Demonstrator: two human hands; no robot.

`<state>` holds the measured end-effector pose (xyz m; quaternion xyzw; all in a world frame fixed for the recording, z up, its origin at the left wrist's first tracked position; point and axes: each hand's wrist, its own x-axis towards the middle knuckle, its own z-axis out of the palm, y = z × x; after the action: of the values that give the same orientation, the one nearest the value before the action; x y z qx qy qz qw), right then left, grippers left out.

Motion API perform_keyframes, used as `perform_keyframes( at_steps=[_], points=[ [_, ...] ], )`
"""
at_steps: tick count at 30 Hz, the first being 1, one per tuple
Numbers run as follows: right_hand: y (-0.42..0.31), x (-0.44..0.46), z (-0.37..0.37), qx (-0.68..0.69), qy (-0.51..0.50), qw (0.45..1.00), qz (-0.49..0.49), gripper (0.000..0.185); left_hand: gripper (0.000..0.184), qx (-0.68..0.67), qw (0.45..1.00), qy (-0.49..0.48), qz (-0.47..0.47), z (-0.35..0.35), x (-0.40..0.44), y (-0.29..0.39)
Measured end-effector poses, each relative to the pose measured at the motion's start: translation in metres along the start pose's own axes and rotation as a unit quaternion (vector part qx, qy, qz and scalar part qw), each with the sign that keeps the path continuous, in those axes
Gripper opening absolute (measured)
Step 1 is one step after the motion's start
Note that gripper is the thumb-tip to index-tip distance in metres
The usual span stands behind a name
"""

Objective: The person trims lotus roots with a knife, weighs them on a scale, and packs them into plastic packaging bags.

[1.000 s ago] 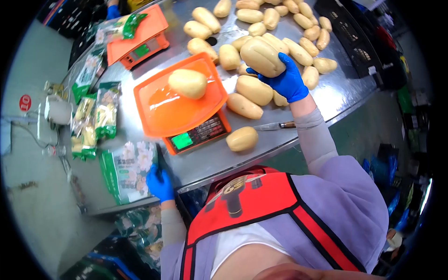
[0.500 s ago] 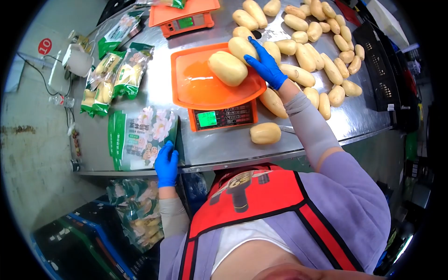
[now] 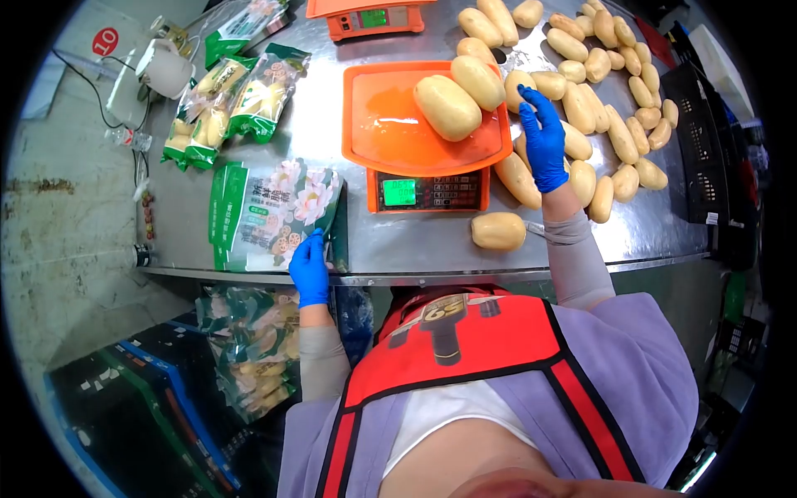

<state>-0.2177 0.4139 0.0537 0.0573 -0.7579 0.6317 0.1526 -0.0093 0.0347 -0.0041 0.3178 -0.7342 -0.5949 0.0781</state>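
My left hand point(image 3: 310, 269) pinches the lower right edge of a flat green printed plastic bag point(image 3: 278, 220) at the table's front edge. My right hand point(image 3: 544, 149) is right of the orange scale point(image 3: 374, 137), fingers extended and apart. Its fingertips touch the right side of a pale lotus root segment point(image 3: 515, 91) beside the pan. A large lotus root segment point(image 3: 448, 109) lies on the pan, and a second segment point(image 3: 478, 82) is at its upper right. One short lotus root segment point(image 3: 499, 231) lies in front, right of the scale's lit display point(image 3: 399, 192).
Many loose lotus root segments point(image 3: 621, 137) cover the table's right side, by a black crate point(image 3: 706, 137). Filled bags point(image 3: 270, 91) lie at the back left. A second orange scale point(image 3: 374, 17) stands behind. More filled bags point(image 3: 253, 349) are below the table edge.
My right hand has let go of the lotus root segment at the pan's upper right and moved right to another one. My left hand stays on the bag. The view has shifted slightly.
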Motion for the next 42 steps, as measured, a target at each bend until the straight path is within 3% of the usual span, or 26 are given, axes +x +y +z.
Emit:
perform_keyframes(
  at_steps=[2, 4, 5, 6, 7, 10, 13, 14, 16, 18, 20, 21, 22, 24, 26, 28, 32, 33, 35, 36, 38, 42],
  points=[
    [-0.005, 0.001, 0.012, -0.269, 0.018, 0.946, -0.181, 0.035, 0.026, 0.005, 1.000, 0.002, 0.022, -0.002, 0.005, -0.009],
    [-0.018, 0.003, 0.029, -0.258, 0.026, 0.943, -0.208, 0.039, 0.025, 0.062, 0.990, 0.006, 0.126, -0.005, 0.017, -0.028],
    [-0.026, 0.001, 0.039, -0.350, 0.025, 0.905, -0.240, 0.041, 0.025, 0.061, 0.990, 0.007, 0.127, -0.007, 0.016, -0.028],
    [-0.032, -0.003, 0.050, -0.437, 0.025, 0.858, -0.269, 0.043, 0.024, 0.035, 0.998, -0.011, 0.057, -0.008, 0.011, -0.010],
    [-0.036, -0.007, 0.060, -0.437, 0.025, 0.858, -0.270, 0.043, 0.023, 0.009, 0.999, -0.028, -0.012, -0.008, 0.008, 0.000],
    [-0.047, -0.020, 0.082, -0.416, -0.037, 0.870, -0.261, 0.048, 0.019, -0.035, 0.998, -0.042, -0.027, -0.010, 0.009, -0.001],
    [-0.048, -0.032, 0.095, -0.267, -0.196, 0.902, -0.278, 0.058, 0.017, -0.003, 0.997, -0.074, -0.001, -0.016, 0.023, -0.022],
    [-0.049, -0.033, 0.098, -0.262, -0.201, 0.901, -0.281, 0.058, 0.017, -0.005, 0.998, -0.067, -0.003, -0.018, 0.023, -0.027],
    [-0.051, -0.035, 0.099, -0.165, -0.182, 0.954, -0.169, 0.065, 0.017, -0.004, 0.996, -0.055, -0.064, -0.009, 0.010, 0.000],
    [-0.043, -0.032, 0.096, -0.148, -0.172, 0.956, -0.185, 0.073, 0.016, 0.007, 0.996, -0.045, -0.079, -0.007, 0.006, -0.004],
    [-0.048, -0.029, 0.090, -0.118, -0.240, 0.962, -0.059, 0.073, 0.017, 0.089, 0.992, -0.022, 0.088, -0.003, 0.000, -0.005],
    [-0.053, -0.026, 0.089, -0.117, -0.251, 0.960, -0.051, 0.073, 0.019, 0.199, 0.937, -0.011, 0.287, -0.007, 0.003, -0.006],
    [-0.050, -0.027, 0.090, -0.115, -0.257, 0.958, -0.051, 0.073, 0.019, 0.199, 0.938, -0.006, 0.283, -0.009, 0.001, -0.007],
    [-0.042, -0.029, 0.096, -0.091, -0.224, 0.967, -0.084, 0.072, 0.021, 0.190, 0.959, -0.056, 0.201, -0.011, -0.004, -0.003],
    [-0.045, -0.037, 0.103, -0.080, -0.220, 0.966, -0.106, 0.070, 0.020, 0.148, 0.974, -0.048, 0.162, -0.014, -0.002, -0.011],
    [-0.059, -0.050, 0.107, -0.098, -0.241, 0.957, -0.129, 0.074, 0.009, 0.061, 0.996, -0.050, 0.032, -0.016, 0.000, -0.013],
    [-0.083, -0.071, 0.123, -0.098, -0.236, 0.949, -0.187, 0.069, 0.018, 0.103, 0.986, -0.031, 0.124, -0.009, 0.001, -0.007],
    [-0.087, -0.074, 0.126, -0.084, -0.241, 0.945, -0.206, 0.067, 0.038, 0.121, 0.981, -0.035, 0.146, -0.007, 0.000, 0.001],
    [-0.091, -0.079, 0.131, -0.070, -0.255, 0.936, -0.230, 0.066, 0.058, -0.005, 0.983, -0.053, 0.175, 0.000, -0.011, 0.054],
    [-0.093, -0.081, 0.132, -0.057, -0.267, 0.927, -0.255, 0.065, 0.058, -0.004, 0.984, -0.051, 0.173, 0.005, -0.015, 0.073],
    [-0.099, -0.086, 0.134, -0.053, -0.282, 0.920, -0.268, 0.063, 0.059, -0.264, 0.934, -0.152, 0.184, 0.015, -0.020, 0.102],
    [-0.110, -0.099, 0.137, -0.079, -0.305, 0.900, -0.301, 0.062, 0.050, -0.208, 0.946, -0.181, 0.171, 0.028, -0.026, 0.122]
  ],
)
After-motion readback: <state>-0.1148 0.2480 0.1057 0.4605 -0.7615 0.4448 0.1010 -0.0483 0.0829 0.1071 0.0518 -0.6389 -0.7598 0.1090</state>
